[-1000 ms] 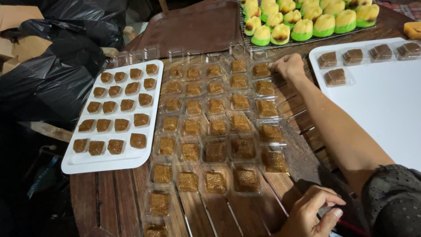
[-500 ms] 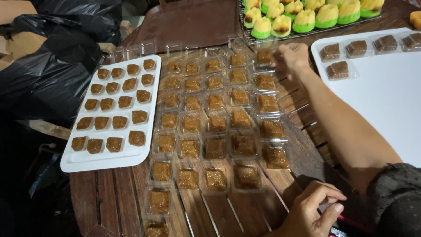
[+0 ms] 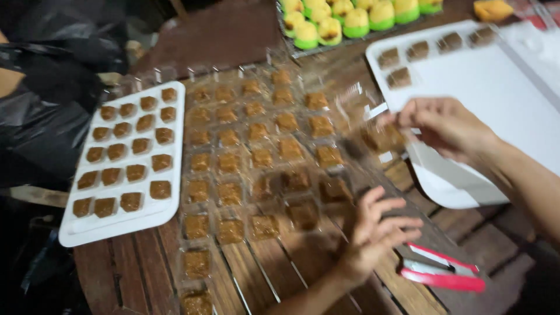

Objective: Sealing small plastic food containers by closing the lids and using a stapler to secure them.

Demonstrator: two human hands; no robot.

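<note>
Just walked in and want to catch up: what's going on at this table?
A person is handling small brown cakes in clear plastic boxes laid in rows on a wooden table. The right hand lifts one boxed cake, blurred by motion. The left hand hovers open by the rows, near a red stapler. White trays of unboxed cakes flank them; yellow-green cakes sit behind.

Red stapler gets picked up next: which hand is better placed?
Left, probably. The left hand is empty and open beside the red stapler; the right hand is farther off, holding a clear cake box.
</note>
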